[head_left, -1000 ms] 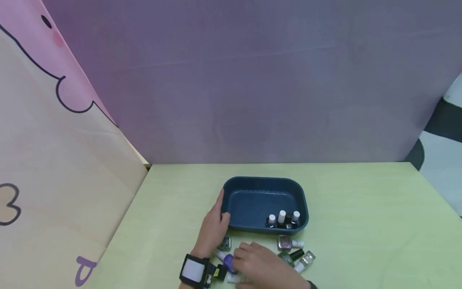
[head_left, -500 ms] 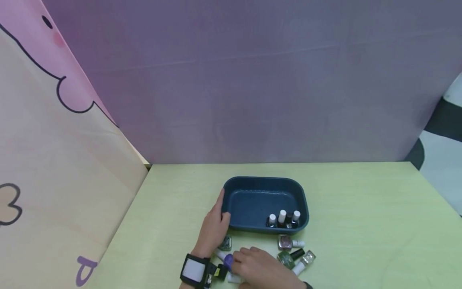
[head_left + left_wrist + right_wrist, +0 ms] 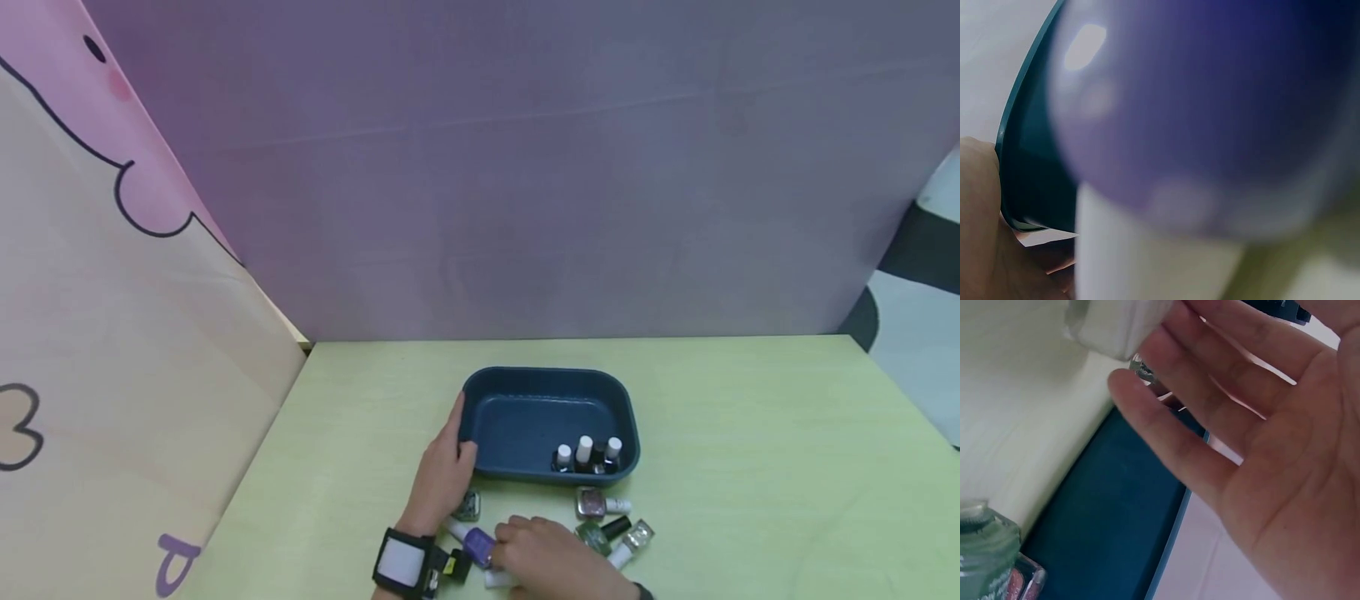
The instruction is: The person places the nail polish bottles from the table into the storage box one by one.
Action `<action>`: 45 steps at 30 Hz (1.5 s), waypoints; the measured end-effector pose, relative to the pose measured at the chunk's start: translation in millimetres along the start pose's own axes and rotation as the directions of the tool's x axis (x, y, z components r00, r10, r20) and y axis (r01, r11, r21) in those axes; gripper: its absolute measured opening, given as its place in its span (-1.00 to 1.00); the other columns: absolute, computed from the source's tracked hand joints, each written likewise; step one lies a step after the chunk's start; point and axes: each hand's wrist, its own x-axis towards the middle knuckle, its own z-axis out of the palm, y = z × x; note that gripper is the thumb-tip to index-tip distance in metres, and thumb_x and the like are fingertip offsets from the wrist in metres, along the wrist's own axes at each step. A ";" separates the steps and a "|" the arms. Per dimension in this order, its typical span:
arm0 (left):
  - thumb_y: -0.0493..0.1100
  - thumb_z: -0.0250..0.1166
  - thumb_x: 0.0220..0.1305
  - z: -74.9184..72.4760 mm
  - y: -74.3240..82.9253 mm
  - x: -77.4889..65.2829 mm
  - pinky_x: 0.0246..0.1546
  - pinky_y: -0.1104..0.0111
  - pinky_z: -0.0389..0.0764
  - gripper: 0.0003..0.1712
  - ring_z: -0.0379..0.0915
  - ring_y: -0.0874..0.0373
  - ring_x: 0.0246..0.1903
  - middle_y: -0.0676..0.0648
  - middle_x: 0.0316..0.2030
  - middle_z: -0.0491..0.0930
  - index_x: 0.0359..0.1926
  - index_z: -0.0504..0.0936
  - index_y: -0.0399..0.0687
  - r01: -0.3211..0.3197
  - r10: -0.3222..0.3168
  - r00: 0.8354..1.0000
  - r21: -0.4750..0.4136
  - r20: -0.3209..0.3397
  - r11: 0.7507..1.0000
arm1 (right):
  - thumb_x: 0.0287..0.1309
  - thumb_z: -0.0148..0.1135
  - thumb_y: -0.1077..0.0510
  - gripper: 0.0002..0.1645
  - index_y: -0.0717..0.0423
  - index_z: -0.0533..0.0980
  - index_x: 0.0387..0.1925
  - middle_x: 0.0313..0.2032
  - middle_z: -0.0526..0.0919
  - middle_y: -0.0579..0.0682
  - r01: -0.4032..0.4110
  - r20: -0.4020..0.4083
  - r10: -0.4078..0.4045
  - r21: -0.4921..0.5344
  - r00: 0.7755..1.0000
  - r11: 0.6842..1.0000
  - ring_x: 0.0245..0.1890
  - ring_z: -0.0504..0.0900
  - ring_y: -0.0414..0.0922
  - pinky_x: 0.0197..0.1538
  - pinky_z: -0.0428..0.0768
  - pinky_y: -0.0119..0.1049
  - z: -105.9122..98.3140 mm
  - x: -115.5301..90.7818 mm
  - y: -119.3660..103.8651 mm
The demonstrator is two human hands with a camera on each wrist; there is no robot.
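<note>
A dark blue tray (image 3: 525, 421) lies on the pale green table, with several nail polish bottles (image 3: 583, 452) upright in its near right corner. My left hand (image 3: 435, 483) holds the tray's left end, index finger along the wall and thumb at the near corner. Over the loose bottles my right hand (image 3: 558, 557) curls its fingers round a pale nail polish bottle (image 3: 1119, 325), mostly hidden from the head view; a white cap (image 3: 498, 578) shows at its left side. A purple nail polish bottle (image 3: 478, 546) lies just left of those fingers, large and blurred in the left wrist view.
Right of the right hand lie a green bottle (image 3: 591, 537), a clear glitter bottle (image 3: 637, 535) and a pinkish glitter bottle (image 3: 591, 503). A dark speckled bottle (image 3: 470, 505) and a black bottle (image 3: 458, 566) lie beside the left wrist. A purple backdrop (image 3: 570, 208) rises behind.
My right hand has shifted slightly right, uncovering more of the purple bottle; the white cap beside it has moved right too. My left hand and the tray have stayed in place.
</note>
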 end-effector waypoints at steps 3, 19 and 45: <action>-0.15 0.02 0.42 0.0 -0.3 -0.2 -0.50 0.37 0.33 -0.16 0.16 0.24 -0.63 -0.04 0.26 0.41 0.57 -0.13 0.41 0.000 0.000 1.000 -0.003 0.005 1.000 | -0.04 0.50 0.02 -0.84 -0.16 0.65 -0.39 -0.45 0.48 -0.32 -0.021 -0.003 0.021 -0.011 1.000 1.000 -0.47 0.33 -0.39 -0.37 0.39 -0.49 1.1 -1.2 0.4; -0.17 0.03 0.41 0.2 0.2 0.0 -0.44 0.37 0.34 -0.17 0.17 0.24 -0.61 -0.06 0.22 0.43 0.58 -0.11 0.35 -0.018 0.018 1.000 -0.003 -0.002 1.000 | -0.03 0.49 0.00 -0.85 -0.13 0.68 -0.38 -0.46 0.50 -0.28 -0.096 0.061 0.093 0.039 0.994 0.995 -0.46 0.35 -0.37 -0.38 0.41 -0.46 4.1 1.4 3.7; -0.16 0.02 0.42 -0.9 0.8 0.5 -0.55 0.39 0.32 -0.16 0.14 0.28 -0.69 -0.09 0.14 0.47 0.57 -0.13 0.40 0.004 -0.004 1.000 -0.015 0.015 1.000 | 0.04 0.41 0.19 -0.89 -0.11 0.68 -0.37 -0.47 0.54 -0.31 -0.104 -0.088 0.112 0.091 0.990 0.990 -0.48 0.41 -0.42 -0.36 0.47 -0.48 -18.4 -16.9 17.1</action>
